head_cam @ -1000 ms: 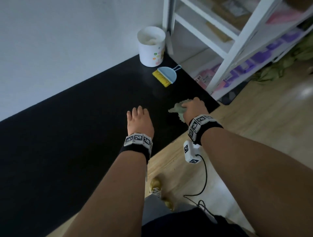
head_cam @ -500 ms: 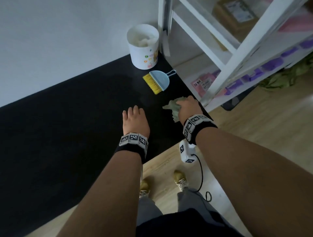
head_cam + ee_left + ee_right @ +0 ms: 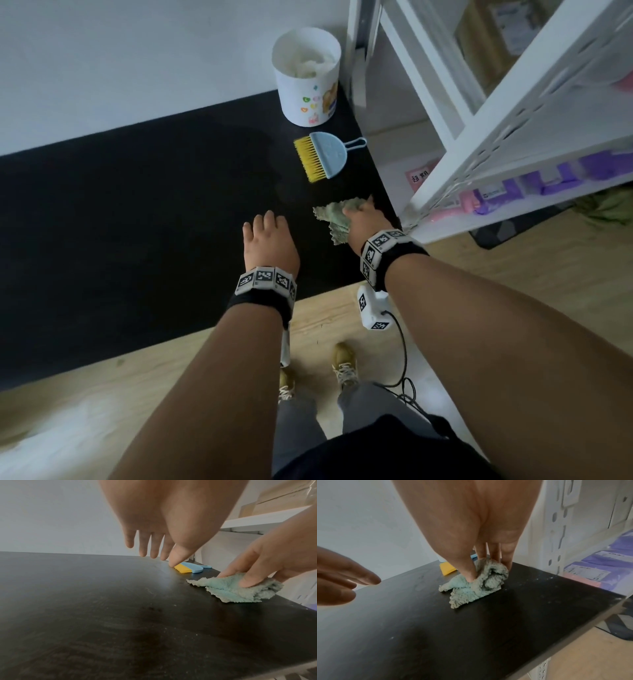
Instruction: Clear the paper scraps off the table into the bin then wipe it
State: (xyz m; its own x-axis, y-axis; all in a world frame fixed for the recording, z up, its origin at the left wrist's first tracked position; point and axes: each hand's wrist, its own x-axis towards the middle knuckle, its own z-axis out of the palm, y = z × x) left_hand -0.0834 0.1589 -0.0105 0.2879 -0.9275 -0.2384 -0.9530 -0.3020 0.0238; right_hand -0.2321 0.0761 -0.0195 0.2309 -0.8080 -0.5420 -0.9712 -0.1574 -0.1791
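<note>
You are wearing black wristbands point(image 3: 263, 303) ringed with white coded marker blocks point(image 3: 381, 244). A white camera unit point(image 3: 371, 313) is trailing a black cable point(image 3: 404, 349); grey trousers point(image 3: 294, 418) and tan shoes point(image 3: 345, 365) are showing.

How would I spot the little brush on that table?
Find the black table, then the white bin at its far right corner. Just in front of it lies the brush: the only thing there with yellow bristles and a pale blue handle.

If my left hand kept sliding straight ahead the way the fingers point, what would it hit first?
Probably nothing but bare table: the left hand points toward the wall, and the brush and bin sit off to its right. Depth is hard to judge.
</note>
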